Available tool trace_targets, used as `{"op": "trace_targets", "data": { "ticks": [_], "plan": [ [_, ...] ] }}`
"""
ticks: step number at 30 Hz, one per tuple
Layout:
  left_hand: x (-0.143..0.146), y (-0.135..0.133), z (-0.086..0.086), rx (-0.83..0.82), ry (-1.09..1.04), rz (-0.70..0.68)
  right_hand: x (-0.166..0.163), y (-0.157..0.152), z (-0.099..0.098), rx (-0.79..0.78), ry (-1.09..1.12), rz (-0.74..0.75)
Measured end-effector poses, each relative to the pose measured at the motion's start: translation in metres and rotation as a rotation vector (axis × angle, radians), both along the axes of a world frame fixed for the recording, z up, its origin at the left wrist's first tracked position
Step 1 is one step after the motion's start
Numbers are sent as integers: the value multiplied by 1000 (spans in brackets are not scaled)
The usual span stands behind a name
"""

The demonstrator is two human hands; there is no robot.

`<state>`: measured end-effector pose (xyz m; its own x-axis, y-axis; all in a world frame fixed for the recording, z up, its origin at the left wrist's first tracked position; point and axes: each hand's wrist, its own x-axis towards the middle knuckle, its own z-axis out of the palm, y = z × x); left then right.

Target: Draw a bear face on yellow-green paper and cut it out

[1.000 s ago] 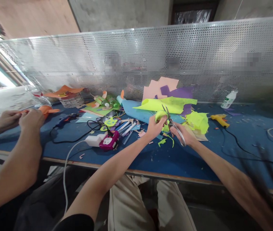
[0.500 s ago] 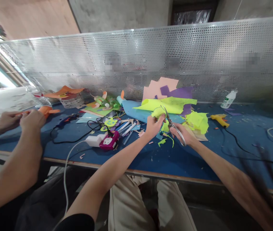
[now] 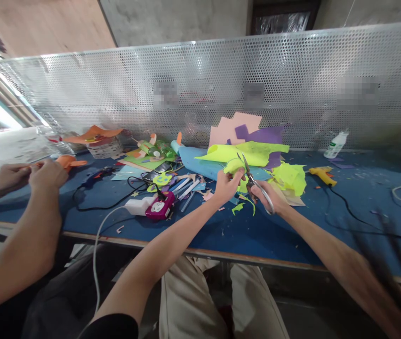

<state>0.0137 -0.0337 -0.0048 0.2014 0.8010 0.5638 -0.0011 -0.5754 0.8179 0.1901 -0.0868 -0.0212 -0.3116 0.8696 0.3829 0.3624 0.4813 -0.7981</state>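
My left hand (image 3: pixel 228 184) pinches a small rounded piece of lime-green foam sheet (image 3: pixel 233 165) above the table. In my right hand (image 3: pixel 267 195) is a pair of metal scissors (image 3: pixel 251 179), fingers closed round the handles. The blades point up and away, slightly apart, right beside the edge of the green piece. Thin green offcuts (image 3: pixel 238 207) lie on the blue table (image 3: pixel 236 240) below my hands. Behind them a rolled lime-green sheet (image 3: pixel 246 153) rests on a blue sheet (image 3: pixel 196 159). Crumpled green scraps (image 3: pixel 288 179) sit to the right of the scissors.
At the left, another person's hands (image 3: pixel 47 175) hold an orange piece (image 3: pixel 68 162). A magenta power adapter (image 3: pixel 160 205) with cables stands left of my forearm. A yellow glue gun (image 3: pixel 323 175) and a white bottle (image 3: pixel 336 145) are at right. A perforated metal screen (image 3: pixel 200 94) closes the back.
The scissor blades have opened a little, and the green piece has shifted slightly in my left hand. Both hands stay in nearly the same place.
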Motion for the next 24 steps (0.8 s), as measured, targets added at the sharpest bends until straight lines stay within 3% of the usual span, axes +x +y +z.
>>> {"op": "trace_targets", "data": {
  "ticks": [8, 18, 24],
  "plan": [
    [-2, 0, 1, -10, 38, -11, 4, 2, 2, 10, -22, 35],
    [-1, -2, 2, -6, 21, -73, 1, -5, 10, -39, -38, -31],
    [-1, -4, 5, -28, -76, -1, 0, -1, 5, -24, -32, -43]
  ]
}}
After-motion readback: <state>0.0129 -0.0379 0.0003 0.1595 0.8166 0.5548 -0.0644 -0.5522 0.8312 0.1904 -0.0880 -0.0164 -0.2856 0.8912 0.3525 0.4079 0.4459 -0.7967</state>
